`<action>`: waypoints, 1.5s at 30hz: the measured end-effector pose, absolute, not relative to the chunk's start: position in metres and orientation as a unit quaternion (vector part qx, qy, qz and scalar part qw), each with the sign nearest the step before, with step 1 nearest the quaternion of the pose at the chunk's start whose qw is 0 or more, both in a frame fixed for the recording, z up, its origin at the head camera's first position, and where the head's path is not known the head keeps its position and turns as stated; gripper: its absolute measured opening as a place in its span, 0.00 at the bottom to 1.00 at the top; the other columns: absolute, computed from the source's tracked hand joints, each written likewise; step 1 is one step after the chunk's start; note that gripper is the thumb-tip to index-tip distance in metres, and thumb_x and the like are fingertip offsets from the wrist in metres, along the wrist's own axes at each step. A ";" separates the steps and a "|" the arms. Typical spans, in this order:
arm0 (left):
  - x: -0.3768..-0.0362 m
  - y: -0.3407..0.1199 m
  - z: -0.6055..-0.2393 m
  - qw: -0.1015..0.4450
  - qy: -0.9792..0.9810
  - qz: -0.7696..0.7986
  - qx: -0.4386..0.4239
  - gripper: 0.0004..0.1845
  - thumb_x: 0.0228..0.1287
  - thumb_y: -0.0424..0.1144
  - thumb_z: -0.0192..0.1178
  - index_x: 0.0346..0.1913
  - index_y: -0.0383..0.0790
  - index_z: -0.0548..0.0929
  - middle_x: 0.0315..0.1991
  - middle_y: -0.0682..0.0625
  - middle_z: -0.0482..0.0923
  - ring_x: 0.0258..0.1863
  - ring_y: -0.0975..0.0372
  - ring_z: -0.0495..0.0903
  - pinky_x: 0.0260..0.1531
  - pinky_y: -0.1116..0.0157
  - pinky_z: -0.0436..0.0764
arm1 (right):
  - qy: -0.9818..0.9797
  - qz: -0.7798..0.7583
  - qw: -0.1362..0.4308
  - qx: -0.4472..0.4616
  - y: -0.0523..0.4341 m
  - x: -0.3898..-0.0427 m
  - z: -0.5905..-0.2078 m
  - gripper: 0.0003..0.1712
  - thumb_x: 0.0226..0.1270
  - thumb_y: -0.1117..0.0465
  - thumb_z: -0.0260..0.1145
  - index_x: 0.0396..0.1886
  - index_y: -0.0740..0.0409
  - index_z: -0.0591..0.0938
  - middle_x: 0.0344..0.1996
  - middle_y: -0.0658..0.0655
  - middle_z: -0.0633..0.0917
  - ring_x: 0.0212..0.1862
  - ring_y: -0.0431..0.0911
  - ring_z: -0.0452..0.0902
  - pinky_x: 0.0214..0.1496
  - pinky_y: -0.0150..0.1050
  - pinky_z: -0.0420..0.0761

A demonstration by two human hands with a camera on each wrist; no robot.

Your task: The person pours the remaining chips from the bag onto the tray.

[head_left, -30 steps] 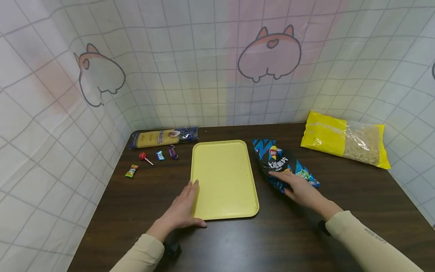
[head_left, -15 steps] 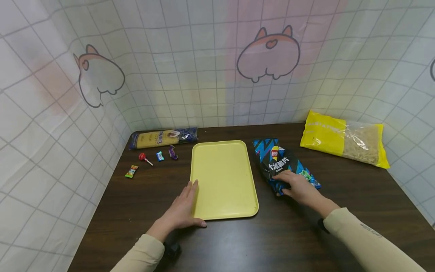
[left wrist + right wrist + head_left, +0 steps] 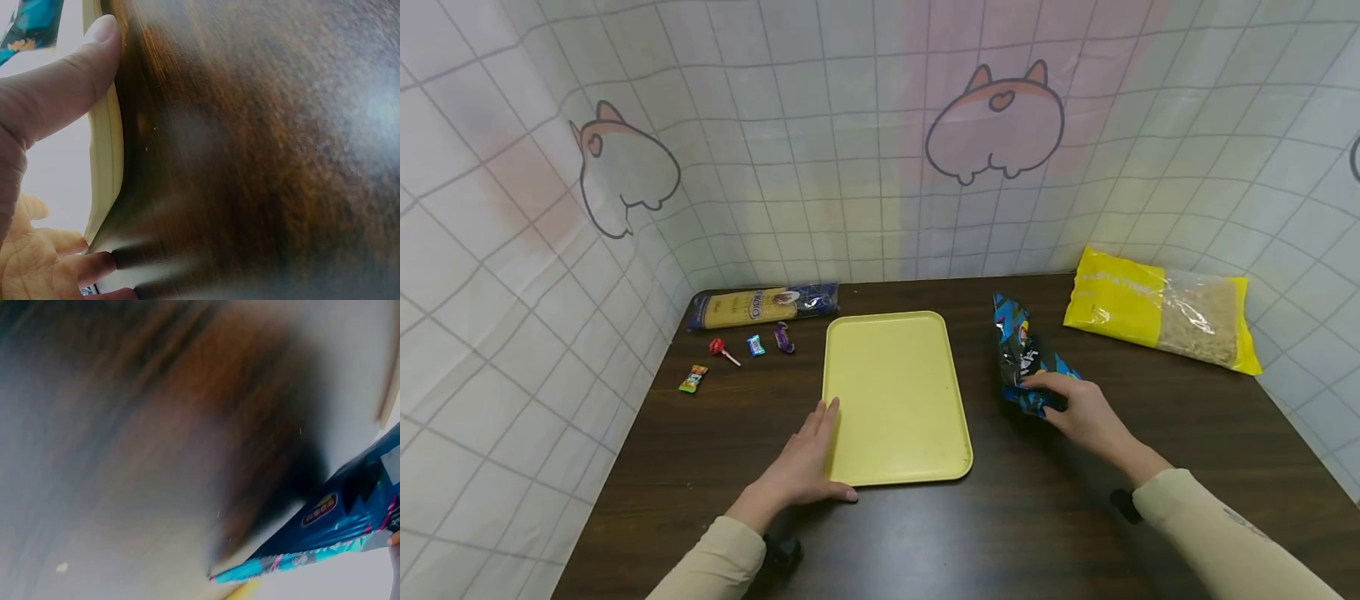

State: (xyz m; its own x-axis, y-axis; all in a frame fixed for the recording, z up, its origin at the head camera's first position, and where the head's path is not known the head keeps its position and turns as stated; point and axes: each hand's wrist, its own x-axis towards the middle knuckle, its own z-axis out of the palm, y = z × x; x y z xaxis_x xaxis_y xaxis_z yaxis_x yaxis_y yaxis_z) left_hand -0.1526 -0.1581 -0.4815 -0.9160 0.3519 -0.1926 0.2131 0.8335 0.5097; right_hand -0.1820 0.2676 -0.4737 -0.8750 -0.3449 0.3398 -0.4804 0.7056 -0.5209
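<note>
My left hand (image 3: 796, 468) rests at the near left corner of a yellow tray (image 3: 897, 392), fingers straight along its left edge. In the left wrist view the thumb (image 3: 65, 81) lies across the tray's pale rim (image 3: 107, 156). To the right of the tray, my right hand (image 3: 1092, 419) grips a blue and black bag of potato chips (image 3: 1015, 354) by its near part, thumb on one side and fingers on the other. The bag stands tilted up, its far end raised. In the right wrist view the chip bag (image 3: 356, 503) shows at the lower right; most of the hand is hidden.
At the back left lies a pack of spaghetti (image 3: 760, 306). In front of it are a red lollipop (image 3: 718, 346), a blue candy (image 3: 756, 344), a purple candy (image 3: 784, 337) and a green-orange candy (image 3: 693, 378). A yellow pasta bag (image 3: 1161, 308) lies at the back right.
My right hand has taken hold of the chip bag, which lay flat, and tipped it up on its side, its far end shifting right. The left hand and tray have stayed put.
</note>
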 end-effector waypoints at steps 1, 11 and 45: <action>-0.152 -0.158 -0.482 0.140 0.947 0.248 0.150 0.74 0.41 0.53 0.85 0.82 0.34 0.44 0.82 0.30 0.42 0.81 0.38 0.49 0.71 0.33 0.61 | -0.914 0.312 0.124 0.229 0.269 -0.182 -0.473 0.29 0.51 0.83 0.72 0.53 0.58 0.86 0.53 0.64 0.88 0.56 0.62 0.84 0.53 0.59 0.84; -0.152 -0.158 -0.482 0.141 0.946 0.248 0.152 0.74 0.42 0.54 0.84 0.83 0.35 0.43 0.82 0.30 0.41 0.80 0.37 0.49 0.71 0.33 0.61 | -0.869 0.334 0.230 0.285 0.272 -0.172 -0.474 0.36 0.36 0.89 0.72 0.47 0.58 0.88 0.49 0.62 0.89 0.58 0.38 0.82 0.62 0.10 0.63; -0.165 -0.130 -0.481 0.145 0.938 0.263 0.171 0.75 0.40 0.55 0.85 0.83 0.36 0.42 0.83 0.34 0.43 0.81 0.39 0.47 0.75 0.37 0.58 | -0.748 0.621 0.056 0.229 0.227 -0.177 -0.439 0.16 0.62 0.79 0.69 0.50 0.70 0.86 0.46 0.38 0.89 0.39 0.33 0.86 0.41 0.28 0.86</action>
State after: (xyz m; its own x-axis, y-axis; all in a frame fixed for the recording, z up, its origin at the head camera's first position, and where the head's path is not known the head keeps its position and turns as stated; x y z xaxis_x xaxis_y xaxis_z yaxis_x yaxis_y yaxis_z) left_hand -0.1652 -0.1302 -0.4814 -0.8998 0.3966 -0.1816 0.2443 0.8032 0.5434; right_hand -0.1771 0.2271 -0.4385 -0.8887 -0.2734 0.3680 -0.4120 0.1242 -0.9027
